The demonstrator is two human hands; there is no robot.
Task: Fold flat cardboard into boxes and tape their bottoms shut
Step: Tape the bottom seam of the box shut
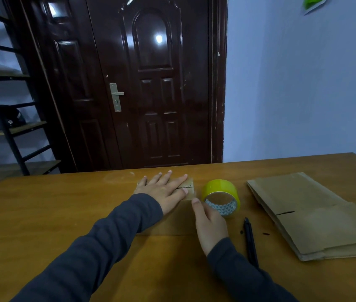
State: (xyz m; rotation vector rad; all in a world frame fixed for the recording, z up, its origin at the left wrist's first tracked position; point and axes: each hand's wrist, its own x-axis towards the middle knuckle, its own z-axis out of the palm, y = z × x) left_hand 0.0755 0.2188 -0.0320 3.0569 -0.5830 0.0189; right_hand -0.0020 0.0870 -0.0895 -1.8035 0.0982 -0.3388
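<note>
Pressing left hand (164, 190), fingers spread flat, on folded box (189, 185); right hand (211, 225) touching tape roll (219, 188), grip unclear.

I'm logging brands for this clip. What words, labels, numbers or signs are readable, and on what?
No text can be read.
The yellow-green tape roll: pale pattern inside its core, too blurred to read.
The stack of flat brown cardboard sheets: no print visible.
The green paper on the blue wall: cut off by the frame, no text visible.
</note>
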